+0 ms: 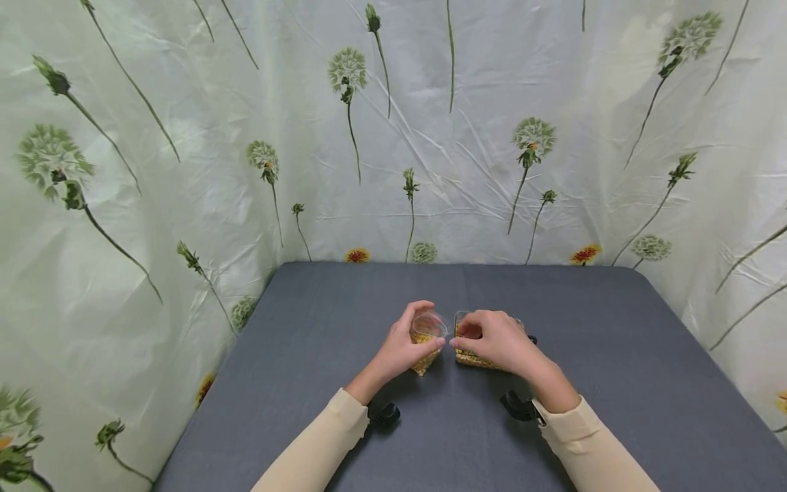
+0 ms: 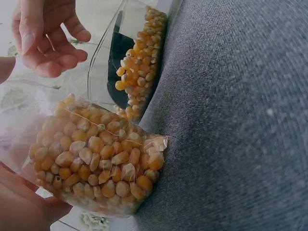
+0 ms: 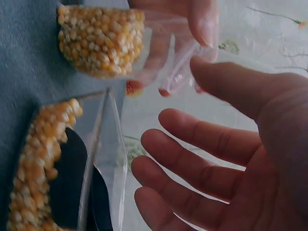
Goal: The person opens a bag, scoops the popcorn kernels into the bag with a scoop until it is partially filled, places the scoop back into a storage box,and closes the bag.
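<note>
My left hand [image 1: 398,350] grips a clear plastic bag [image 2: 98,154] around its upper part, thumb on the near side and fingers on the far side. Yellow corn kernels fill the bag's lower part, and its mouth stands spread. To the right sits a clear rectangular container [image 3: 92,156] with loose corn kernels [image 3: 36,163] and a black utensil [image 3: 67,187] lying in it; the utensil's full shape is partly hidden. My right hand [image 1: 501,342] hovers over the container, fingers loosely bent and apart, holding nothing. Its thumb tip overlaps the bag's edge in the right wrist view.
A dark grey cloth covers the table [image 1: 344,307]. Behind and beside it hangs a pale curtain [image 1: 467,171] printed with dandelions. Black straps [image 1: 386,415] show under both wrists, near the cream sleeves [image 1: 326,437].
</note>
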### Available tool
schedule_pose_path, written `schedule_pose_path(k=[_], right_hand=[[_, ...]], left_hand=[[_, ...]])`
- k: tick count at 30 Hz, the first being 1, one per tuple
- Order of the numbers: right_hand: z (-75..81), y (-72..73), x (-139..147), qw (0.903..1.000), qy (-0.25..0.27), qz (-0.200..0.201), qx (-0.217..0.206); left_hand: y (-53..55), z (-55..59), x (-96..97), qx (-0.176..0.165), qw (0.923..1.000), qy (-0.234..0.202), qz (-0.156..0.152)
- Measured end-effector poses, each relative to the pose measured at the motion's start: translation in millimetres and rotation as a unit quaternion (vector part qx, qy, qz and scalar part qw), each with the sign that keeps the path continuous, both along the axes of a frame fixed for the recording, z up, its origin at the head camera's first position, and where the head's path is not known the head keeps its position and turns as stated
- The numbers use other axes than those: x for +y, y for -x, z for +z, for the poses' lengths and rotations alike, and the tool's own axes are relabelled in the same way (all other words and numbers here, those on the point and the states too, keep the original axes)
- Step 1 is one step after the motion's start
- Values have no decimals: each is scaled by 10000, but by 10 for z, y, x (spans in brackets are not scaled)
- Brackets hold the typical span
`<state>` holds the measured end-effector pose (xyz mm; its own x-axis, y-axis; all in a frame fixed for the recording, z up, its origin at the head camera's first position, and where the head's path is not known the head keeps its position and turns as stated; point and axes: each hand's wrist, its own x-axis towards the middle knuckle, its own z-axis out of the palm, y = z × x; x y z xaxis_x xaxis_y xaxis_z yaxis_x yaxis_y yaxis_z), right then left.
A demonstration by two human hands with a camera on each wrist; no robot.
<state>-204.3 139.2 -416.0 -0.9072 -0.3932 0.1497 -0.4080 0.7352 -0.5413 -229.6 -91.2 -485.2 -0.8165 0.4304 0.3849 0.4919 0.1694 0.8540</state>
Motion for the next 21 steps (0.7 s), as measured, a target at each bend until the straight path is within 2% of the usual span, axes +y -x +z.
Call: schedule_pose_path(k=[7,11,17,21], right_hand=[[-27,-42,-97,10000,-74,-5,-29],[-59,-55,-161,9995,-180,-143,219],[-116,-69,-259,9980,-309,-317,462],[-149,-77,-304,9973,-161,-468,535]], left_hand=[[18,20,-3,66,9998,27,-173],[38,22,-20,82,9997,-44,-239],[51,59,-17,0,9970,-617,-475],[-15,152,-32,-166,9938,-904,-627]])
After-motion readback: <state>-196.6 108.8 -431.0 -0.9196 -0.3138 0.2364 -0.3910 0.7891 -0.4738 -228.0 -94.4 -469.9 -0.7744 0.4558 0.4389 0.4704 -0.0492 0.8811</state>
